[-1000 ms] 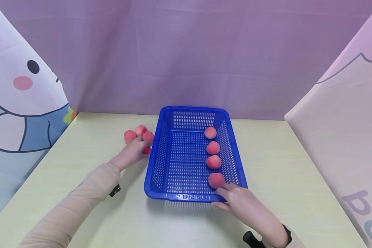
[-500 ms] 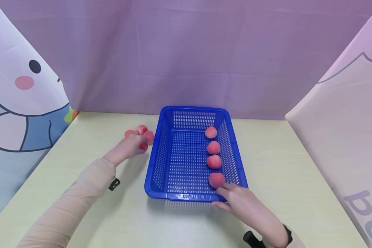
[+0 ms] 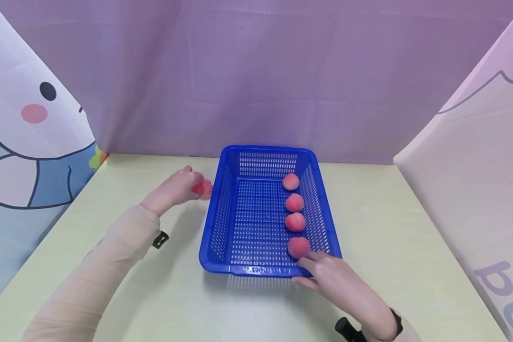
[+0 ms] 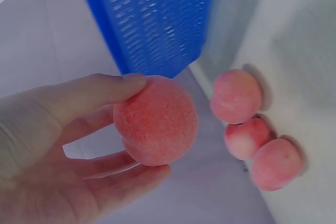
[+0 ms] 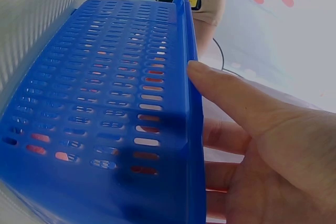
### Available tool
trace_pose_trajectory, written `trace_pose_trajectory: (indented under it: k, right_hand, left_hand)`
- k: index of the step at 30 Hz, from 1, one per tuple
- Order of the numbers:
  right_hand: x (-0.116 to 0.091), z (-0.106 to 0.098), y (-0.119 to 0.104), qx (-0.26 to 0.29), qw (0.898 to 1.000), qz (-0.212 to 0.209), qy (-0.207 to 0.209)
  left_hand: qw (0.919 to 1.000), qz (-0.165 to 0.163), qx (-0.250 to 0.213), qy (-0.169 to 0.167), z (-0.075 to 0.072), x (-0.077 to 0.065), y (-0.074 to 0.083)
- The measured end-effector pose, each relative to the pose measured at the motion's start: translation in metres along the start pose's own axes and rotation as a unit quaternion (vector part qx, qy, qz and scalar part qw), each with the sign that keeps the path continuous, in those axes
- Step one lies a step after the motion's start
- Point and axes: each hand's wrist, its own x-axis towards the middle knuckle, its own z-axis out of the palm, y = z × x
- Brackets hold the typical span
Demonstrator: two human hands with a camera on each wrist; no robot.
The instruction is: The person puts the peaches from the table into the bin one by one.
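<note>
My left hand (image 3: 176, 189) holds a pinkish-red peach (image 4: 156, 121) between thumb and fingers, raised above the table left of the basket. Three more peaches, one of them this peach (image 4: 236, 97), lie grouped on the table in the left wrist view; the hand mostly hides them in the head view. With its thumb outside and fingers inside, my right hand (image 3: 331, 275) grips the near right rim of a blue plastic basket (image 3: 239, 270). Inside, several peaches form a row along the right wall, including this peach (image 3: 295, 222). The nearest one is close to the right fingers.
The pale table (image 3: 380, 228) extends on both sides of the basket. A purple cloth (image 3: 282, 76) hangs behind it. Printed cloth panels stand left and right, the left panel (image 3: 30, 142) bearing a cartoon figure.
My left hand has lifted the peach off the table and moved slightly up and back, now covering most of the grouped peaches in the head view. The right hand and basket have stayed put.
</note>
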Motion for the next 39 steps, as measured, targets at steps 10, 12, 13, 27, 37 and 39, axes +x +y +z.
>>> trace_pose_trajectory:
  k: [10,12,13,27,37,39]
  right_hand:
    - [0.001,-0.001,-0.001,0.001,1.000,0.006,-0.010]
    - [0.001,-0.001,-0.001,0.001,1.000,0.006,-0.009]
    - [0.001,-0.001,-0.001,0.000,1.000,0.006,-0.009]
    - [0.002,0.000,0.000,0.001,1.000,0.007,-0.008]
    - [0.002,0.000,0.000,-0.002,1.000,0.006,-0.007]
    - [0.001,0.000,0.000,-0.001,1.000,0.006,-0.007]
  left_hand:
    - [0.9997,-0.018,0.000,-0.014,-0.017,0.010,0.019]
    - [0.9998,-0.014,-0.002,-0.012,-0.019,0.012,0.022]
    - [0.9999,-0.011,-0.003,-0.012,-0.020,0.012,0.024]
    - [0.9990,-0.033,-0.010,-0.029,-0.031,0.029,0.046]
    - [0.9986,0.008,0.045,-0.028,-0.038,0.045,0.070]
    - [0.9984,0.008,0.045,-0.032,-0.039,0.048,0.075]
